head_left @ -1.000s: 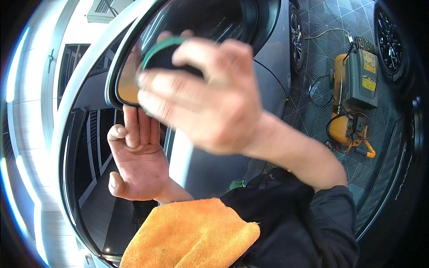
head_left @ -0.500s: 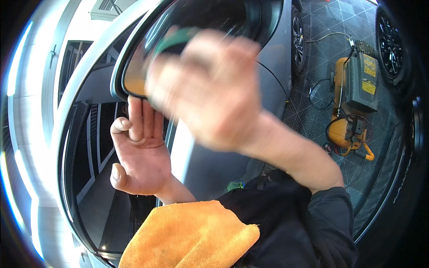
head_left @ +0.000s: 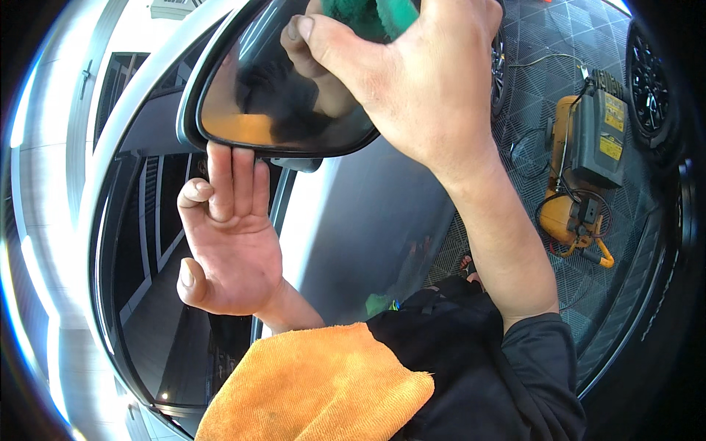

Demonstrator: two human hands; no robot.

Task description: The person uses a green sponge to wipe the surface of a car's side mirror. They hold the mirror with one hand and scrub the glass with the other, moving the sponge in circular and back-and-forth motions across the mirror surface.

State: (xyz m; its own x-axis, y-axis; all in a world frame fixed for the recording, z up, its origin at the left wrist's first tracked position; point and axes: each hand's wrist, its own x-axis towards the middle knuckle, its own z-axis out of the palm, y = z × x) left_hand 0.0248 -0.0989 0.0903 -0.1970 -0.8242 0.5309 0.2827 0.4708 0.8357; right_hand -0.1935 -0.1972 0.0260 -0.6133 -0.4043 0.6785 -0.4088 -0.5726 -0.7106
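A car's side mirror (head_left: 294, 128) fills the upper middle, its dark glass reflecting an orange patch and my hand. Beneath its lower edge, my left hand (head_left: 235, 253) is palm up, with outstretched fingertips touching the underside of the housing and nothing held. My right hand (head_left: 434, 95) reaches over the upper right of the glass, gripping a fluffy green cloth (head_left: 397, 16); its far fingers are hidden. An orange cloth (head_left: 316, 382) hangs against my front at the lower edge.
The grey car door (head_left: 353, 242) and its dark side window (head_left: 173, 287) lie below and left of the mirror. On the patterned floor at right stands a yellow and grey machine (head_left: 599, 140) with a hose. Another car's wheel (head_left: 651, 88) is beyond.
My right hand, blurred across the middle of the mirror before, has moved up and right with the green cloth, uncovering the lower glass. My left hand has barely moved under the housing.
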